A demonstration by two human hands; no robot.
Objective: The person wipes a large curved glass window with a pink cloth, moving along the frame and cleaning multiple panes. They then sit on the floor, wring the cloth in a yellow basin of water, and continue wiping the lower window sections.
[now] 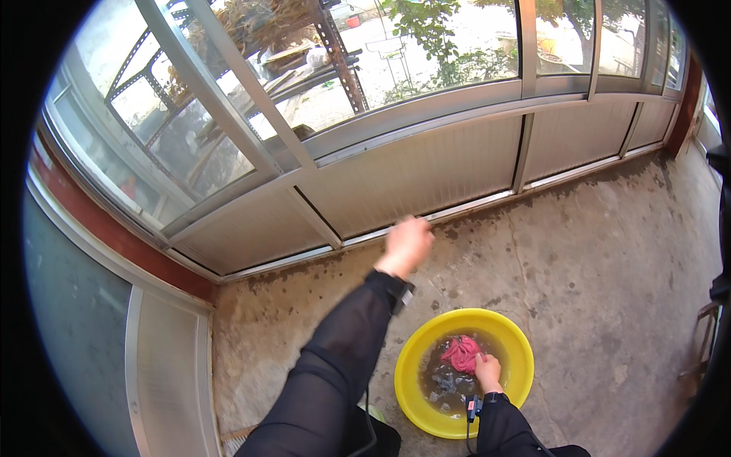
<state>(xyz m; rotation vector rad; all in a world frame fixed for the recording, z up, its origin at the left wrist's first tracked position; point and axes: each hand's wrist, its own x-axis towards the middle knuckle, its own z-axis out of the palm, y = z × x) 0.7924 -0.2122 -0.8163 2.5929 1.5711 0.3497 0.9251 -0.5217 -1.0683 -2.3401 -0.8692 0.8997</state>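
A yellow plastic basin (406, 380) with murky water stands on the concrete floor. My right hand (489, 372) is closed on a wrinkled pink cloth (461, 354) in the basin. Grey, clear-looking bits (445, 381) lie in the water beside the cloth; I cannot tell what they are. My left hand (406, 243) is stretched forward, above the floor near the bottom rail of the window wall. It is blurred, its fingers curled, and whether it holds anything cannot be told. Both forearms wear black sleeves, with a small device at each wrist.
A metal-framed glass partition (422, 160) with ribbed lower panels runs across the front. Dark wet spots mark the concrete floor (594, 274). Brush-like bristles (235, 444) show at the bottom left. A dark-framed piece of furniture (705, 337) stands at the right edge. Plants grow outside.
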